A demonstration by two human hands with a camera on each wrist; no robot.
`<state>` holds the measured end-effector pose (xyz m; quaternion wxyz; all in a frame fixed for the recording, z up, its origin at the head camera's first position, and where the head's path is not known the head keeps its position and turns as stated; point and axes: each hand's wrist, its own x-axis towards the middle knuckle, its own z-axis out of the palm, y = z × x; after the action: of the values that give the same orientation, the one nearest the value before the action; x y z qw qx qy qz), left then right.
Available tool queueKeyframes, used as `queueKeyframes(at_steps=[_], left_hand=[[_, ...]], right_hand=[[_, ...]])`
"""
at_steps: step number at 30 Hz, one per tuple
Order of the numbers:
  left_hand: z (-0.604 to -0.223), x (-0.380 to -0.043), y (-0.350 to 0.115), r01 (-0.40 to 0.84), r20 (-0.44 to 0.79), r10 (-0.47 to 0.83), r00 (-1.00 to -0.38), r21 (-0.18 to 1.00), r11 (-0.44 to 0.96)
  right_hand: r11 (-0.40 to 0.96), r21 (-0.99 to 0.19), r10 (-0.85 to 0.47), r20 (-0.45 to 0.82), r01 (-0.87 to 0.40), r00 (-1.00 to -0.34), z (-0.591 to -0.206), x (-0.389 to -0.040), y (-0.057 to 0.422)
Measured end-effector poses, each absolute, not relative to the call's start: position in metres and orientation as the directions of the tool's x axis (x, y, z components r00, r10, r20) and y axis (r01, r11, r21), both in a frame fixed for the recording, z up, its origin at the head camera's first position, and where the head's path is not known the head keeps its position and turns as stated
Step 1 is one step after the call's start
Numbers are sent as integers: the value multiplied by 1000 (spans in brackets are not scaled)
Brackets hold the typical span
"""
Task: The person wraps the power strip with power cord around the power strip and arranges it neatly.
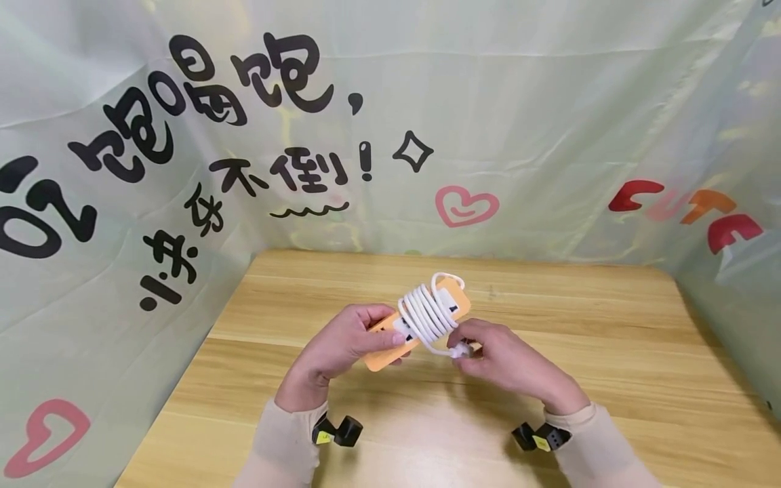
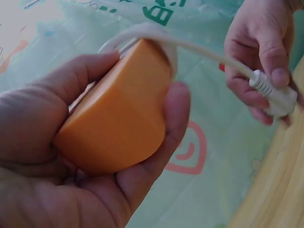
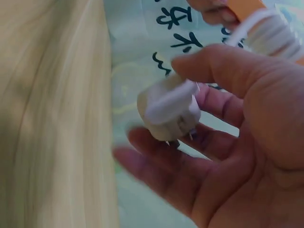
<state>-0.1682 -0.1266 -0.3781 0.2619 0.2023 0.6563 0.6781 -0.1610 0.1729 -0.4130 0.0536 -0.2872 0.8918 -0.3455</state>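
My left hand (image 1: pixel 344 342) grips the lower end of an orange power strip (image 1: pixel 378 359), thumb across its white socket face. The strip slants up to the right, held above the table. Its white cord (image 1: pixel 425 313) is wound in several turns around the upper half, with one loop standing out at the top end. From the coil a short length runs to a white plug (image 1: pixel 462 350), which my right hand (image 1: pixel 506 356) pinches between thumb and fingers. Metal prongs show under the plug (image 3: pixel 168 111) in the right wrist view. The strip's orange end (image 2: pixel 118 114) fills my left palm.
A wooden table (image 1: pixel 256 420) lies beneath both hands. Pale printed curtain (image 1: pixel 537 135) walls it in at the back and sides. Each sleeved wrist carries a small black camera, one on the left (image 1: pixel 348 431) and another on the right (image 1: pixel 525 436).
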Motion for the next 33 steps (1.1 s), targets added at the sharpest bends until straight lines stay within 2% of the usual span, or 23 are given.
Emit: queueKeyframes(at_steps=[4, 7, 10, 14, 18, 22, 25, 33], left_hand=[[-379, -167, -130, 8, -54, 707, -705, 996, 84], [-378, -166, -132, 96, -27, 772, -635, 989, 114], [-379, -165, -131, 132, -25, 822, -569, 984, 121], [-383, -164, -126, 136, -82, 864, -496, 976, 170], [-388, -163, -115, 164, -154, 875, -459, 953, 253], [-394, -160, -99, 249, -212, 868, -449, 903, 349], [-400, -156, -86, 300, -254, 848, -465, 856, 421], [-413, -149, -68, 299, -345, 715, -608, 735, 609]], right_hand=[[564, -710, -563, 43, -422, -825, -410, -162, 182], [561, -714, -565, 40, -420, -824, -407, -163, 188], [555, -709, -585, 38, -434, -810, -405, -164, 193], [534, -745, -621, -25, -400, -783, -402, -165, 196], [536, -773, -616, -82, -340, -783, -401, -165, 194], [542, -784, -603, -113, -302, -789, -401, -165, 190], [550, -771, -606, -104, -321, -789, -402, -163, 187], [563, -656, -646, 31, -503, -763, -410, -157, 173]])
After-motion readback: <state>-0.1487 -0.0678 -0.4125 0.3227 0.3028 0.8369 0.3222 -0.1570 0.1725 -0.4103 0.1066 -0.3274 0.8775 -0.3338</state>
